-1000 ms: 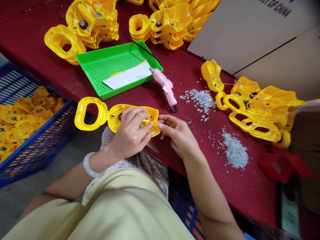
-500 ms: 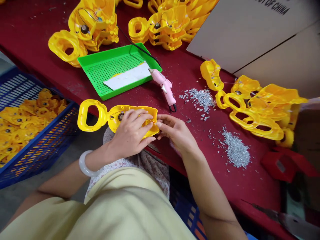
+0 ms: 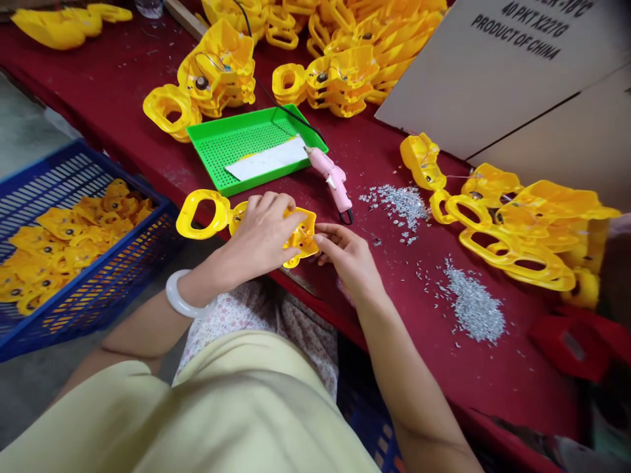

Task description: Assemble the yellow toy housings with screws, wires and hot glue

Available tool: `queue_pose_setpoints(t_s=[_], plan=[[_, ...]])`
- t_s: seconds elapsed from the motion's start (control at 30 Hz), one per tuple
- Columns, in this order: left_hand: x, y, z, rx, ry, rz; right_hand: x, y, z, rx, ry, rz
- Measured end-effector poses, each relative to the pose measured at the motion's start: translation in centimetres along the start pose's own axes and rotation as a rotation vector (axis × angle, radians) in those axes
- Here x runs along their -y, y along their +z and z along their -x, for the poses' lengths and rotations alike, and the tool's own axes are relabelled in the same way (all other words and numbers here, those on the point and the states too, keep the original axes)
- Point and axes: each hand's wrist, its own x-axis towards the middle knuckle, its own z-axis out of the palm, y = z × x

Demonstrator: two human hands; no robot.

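A yellow plastic shell with an oval loop at its left end lies near the table's front edge. My left hand spans its middle from above, thumb and fingers closed on it, and covers much of the inside. At the right end, my right hand has thumb and index finger pinched against the shell's inner edge. Whatever sits between those fingertips is too small to make out. Just beyond lies a pink glue gun, its nozzle toward a green tray that holds a white strip.
Metal screws and small silvery pieces form two piles to the right. Yellow shells are stacked beyond them, more at the back. A carton stands back right. A blue basket of yellow parts is at left.
The shell has tilted, with its right end turned more toward me. My left hand has shifted over it, and the right fingertips have come onto its inner edge. The camera view has shifted too.
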Motion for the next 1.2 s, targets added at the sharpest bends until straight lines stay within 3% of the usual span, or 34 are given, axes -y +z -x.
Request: queue_pose_setpoints(t_s=[0.27,0.5,0.6,0.7,0.93,1.2], plan=[[-0.6,0.3,-1.9,-0.029,-0.014,-0.161,0.2,0.0,0.0,0.003,-0.004,0.021],[1.7,0.9,-1.8,-0.059,0.066,-0.006,0.0,0.1,0.1,-0.002,-0.004,0.028],[3.5,0.0,-0.6,-0.120,0.103,0.128,0.0,0.1,0.1,-0.002,-0.018,0.043],[5.5,-1.2,1.7,-0.152,0.067,0.114,-0.2,0.2,0.1,-0.012,-0.024,0.038],[7.7,-1.5,7.9,-0.039,-0.104,-0.053,-0.5,0.2,-0.1,-0.026,-0.015,0.039],[8.0,-1.1,8.3,-0.089,-0.153,0.003,-0.5,0.1,-0.3,-0.044,0.002,0.018]])
